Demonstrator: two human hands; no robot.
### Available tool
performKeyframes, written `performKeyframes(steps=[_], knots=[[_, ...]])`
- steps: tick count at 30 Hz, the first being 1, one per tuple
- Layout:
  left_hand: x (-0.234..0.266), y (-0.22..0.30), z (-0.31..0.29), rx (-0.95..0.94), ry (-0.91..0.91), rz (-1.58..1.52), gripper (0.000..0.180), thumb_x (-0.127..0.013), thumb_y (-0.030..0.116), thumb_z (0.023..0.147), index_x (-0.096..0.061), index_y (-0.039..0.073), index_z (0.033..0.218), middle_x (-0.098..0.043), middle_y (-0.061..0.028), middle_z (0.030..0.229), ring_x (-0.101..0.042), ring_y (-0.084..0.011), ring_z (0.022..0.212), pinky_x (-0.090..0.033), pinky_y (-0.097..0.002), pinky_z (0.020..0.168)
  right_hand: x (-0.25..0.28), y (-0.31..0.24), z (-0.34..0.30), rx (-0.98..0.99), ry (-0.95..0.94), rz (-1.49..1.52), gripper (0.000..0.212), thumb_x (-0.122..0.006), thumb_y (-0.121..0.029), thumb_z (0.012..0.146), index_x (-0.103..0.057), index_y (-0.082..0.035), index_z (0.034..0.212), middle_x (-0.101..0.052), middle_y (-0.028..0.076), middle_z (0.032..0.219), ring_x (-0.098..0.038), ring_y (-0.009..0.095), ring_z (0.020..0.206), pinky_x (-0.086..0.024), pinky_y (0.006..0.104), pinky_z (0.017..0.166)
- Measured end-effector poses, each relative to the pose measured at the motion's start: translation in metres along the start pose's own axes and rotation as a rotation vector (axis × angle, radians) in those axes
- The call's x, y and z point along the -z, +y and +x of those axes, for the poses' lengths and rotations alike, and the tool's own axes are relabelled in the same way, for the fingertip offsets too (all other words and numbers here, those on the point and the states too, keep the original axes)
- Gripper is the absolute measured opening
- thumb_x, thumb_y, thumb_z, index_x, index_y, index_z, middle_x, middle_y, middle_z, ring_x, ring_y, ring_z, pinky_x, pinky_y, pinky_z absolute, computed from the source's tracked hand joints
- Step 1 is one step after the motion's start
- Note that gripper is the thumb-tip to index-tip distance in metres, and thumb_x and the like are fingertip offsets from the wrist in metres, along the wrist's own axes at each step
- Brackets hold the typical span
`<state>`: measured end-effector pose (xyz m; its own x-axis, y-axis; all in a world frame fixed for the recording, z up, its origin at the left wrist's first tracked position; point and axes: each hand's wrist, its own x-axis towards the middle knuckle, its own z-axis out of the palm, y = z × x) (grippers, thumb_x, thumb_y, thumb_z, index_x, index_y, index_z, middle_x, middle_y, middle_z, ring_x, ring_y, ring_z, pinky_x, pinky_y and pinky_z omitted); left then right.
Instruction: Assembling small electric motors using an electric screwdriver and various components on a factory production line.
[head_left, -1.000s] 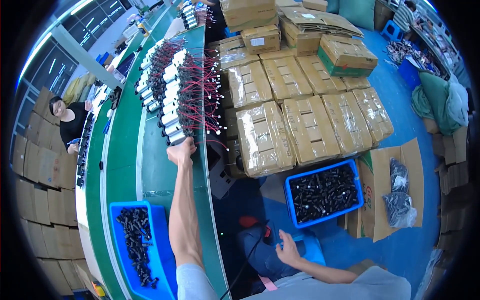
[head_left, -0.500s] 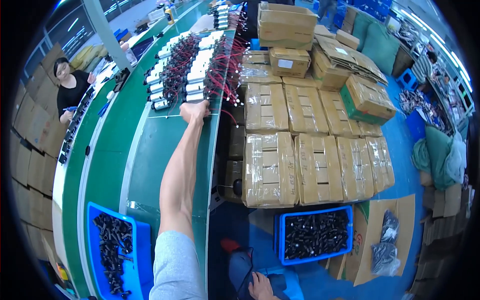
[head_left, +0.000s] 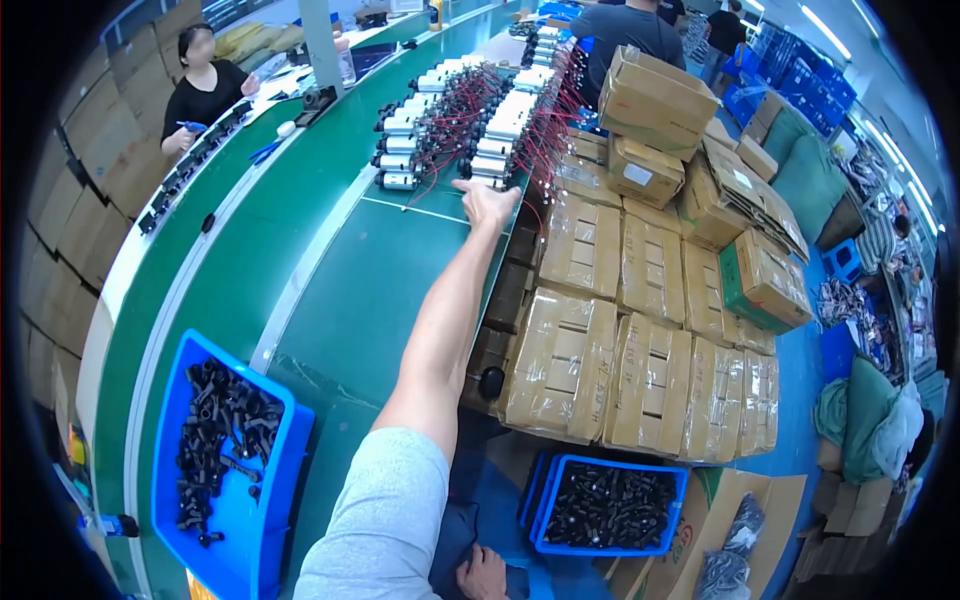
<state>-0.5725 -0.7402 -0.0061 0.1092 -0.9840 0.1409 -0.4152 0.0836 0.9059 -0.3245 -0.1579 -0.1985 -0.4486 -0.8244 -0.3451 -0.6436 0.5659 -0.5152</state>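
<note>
My left hand (head_left: 488,205) reaches far out over the green table, thumb and a finger spread apart, at the near end of the right-hand row of silver motors (head_left: 490,166). It seems to touch the nearest one; the contact is partly hidden by the hand. These are cylinders with black ends and red wires, lined up in two long rows; the left row of motors (head_left: 398,162) lies beside it. Low in the picture, my right hand (head_left: 482,574) rests on my leg, its fingers lying loosely with nothing seen in them.
A blue bin (head_left: 290,440) of black plastic parts stands on the table at near left. Taped cartons (head_left: 560,350) are stacked right of the table, with another blue crate (head_left: 540,545) of black parts below. Across the table sits a person (head_left: 205,90) in black.
My view has turned left, so the scene sits further right. My left hand has gone from closed-looking at the row's end to thumb and finger spread. My right hand stays on my leg.
</note>
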Motion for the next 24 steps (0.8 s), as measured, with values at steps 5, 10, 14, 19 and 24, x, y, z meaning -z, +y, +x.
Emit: performKeyframes(steps=[5, 10, 14, 19, 24], knots=[[0.052, 0.016, -0.114, -0.005, 0.003, -0.029, 0.067, -0.061, 0.018, 0.075, -0.029, -0.009, 0.127, -0.061, -0.0292, 0.092, -0.061, -0.0417, 0.088, -0.047, -0.0477, 0.082, 0.005, 0.0, -0.002, 0.183, 0.007, -0.054, 0.047, -0.056, -0.025, 0.081, -0.051, 0.004, 0.118, -0.056, 0.024, 0.107, -0.055, 0.04, 0.096, -0.045, 0.0468, 0.084], [0.094, 0.035, -0.317, 0.105, -0.133, -0.398, 0.049, -0.056, 0.01, 0.077, -0.044, -0.007, 0.121, -0.062, -0.0224, 0.088, -0.062, -0.0325, 0.082, -0.047, -0.0418, 0.076, -0.021, 0.021, -0.016, 0.305, 0.024, -0.016, 0.045, -0.053, -0.032, 0.084, -0.054, -0.002, 0.117, -0.057, 0.021, 0.108, -0.055, 0.038, 0.098, -0.045, 0.0476, 0.083], [0.213, 0.02, -0.461, -0.036, -0.5, -0.428, 0.023, -0.062, 0.009, 0.083, -0.058, -0.001, 0.103, -0.057, -0.0006, 0.069, -0.053, -0.0066, 0.064, -0.044, -0.0229, 0.058, -0.027, 0.058, -0.022, 0.669, -0.087, 0.144, 0.046, -0.057, -0.037, 0.084, -0.055, -0.003, 0.115, -0.057, 0.02, 0.109, -0.055, 0.037, 0.101, -0.045, 0.0469, 0.085], [0.406, -0.021, -0.562, 0.145, -0.649, -0.255, 0.029, -0.066, 0.012, 0.084, -0.059, -0.001, 0.109, -0.06, -0.0008, 0.072, -0.054, -0.0044, 0.065, -0.045, -0.0223, 0.057, 0.053, 0.052, -0.045, 0.596, -0.944, 0.479, 0.04, -0.058, -0.033, 0.084, -0.059, -0.002, 0.108, -0.062, 0.02, 0.103, -0.061, 0.031, 0.094, -0.048, 0.0446, 0.078], [0.552, -0.008, -0.615, 0.247, -0.561, -0.236, 0.026, -0.067, 0.013, 0.083, -0.063, -0.001, 0.105, -0.064, -0.0035, 0.074, -0.057, -0.007, 0.063, -0.047, -0.022, 0.058, 0.176, -0.105, -0.088, 1.069, -1.119, 0.037, 0.029, -0.06, -0.026, 0.087, -0.064, 0.001, 0.098, -0.067, 0.012, 0.086, -0.062, 0.019, 0.073, -0.05, 0.0317, 0.07]])
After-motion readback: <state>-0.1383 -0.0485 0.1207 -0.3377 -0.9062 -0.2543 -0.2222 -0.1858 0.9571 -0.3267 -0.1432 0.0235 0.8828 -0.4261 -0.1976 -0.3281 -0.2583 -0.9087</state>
